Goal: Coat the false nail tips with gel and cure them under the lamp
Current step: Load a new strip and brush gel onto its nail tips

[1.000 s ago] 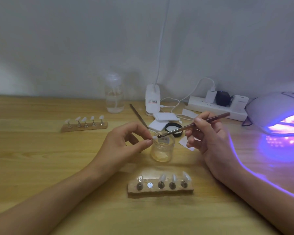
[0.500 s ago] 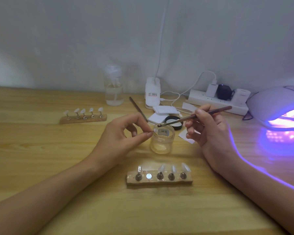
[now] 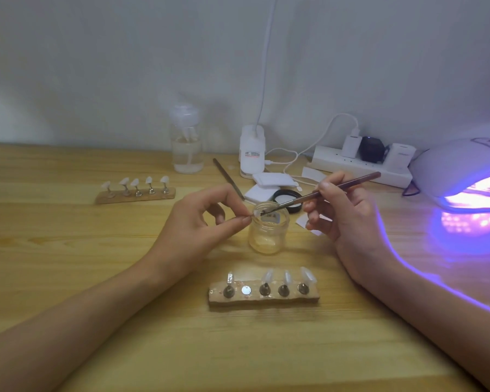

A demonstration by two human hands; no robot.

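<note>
A false nail tip [image 3: 255, 213] is pinched between thumb and forefinger of the left hand [image 3: 201, 222], just above the gel jar [image 3: 268, 232] (open) on the counter [image 3: 68, 264]. A brush [image 3: 323, 192] is gripped by the right hand [image 3: 343, 213], bristles touching the tip. The lamp [image 3: 464, 174] is lit at right.

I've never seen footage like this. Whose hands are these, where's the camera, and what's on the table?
No machine: a person's two bare hands, filmed by a camera worn on the head, looking down. The left hand pinches a nail tip by an open glass jar; the right hand holds a brush with its bristles at that tip. On the wooden table stand a near holder with four tips and one bare spot, a far holder with five tips, and a glowing purple lamp at the right.
</note>
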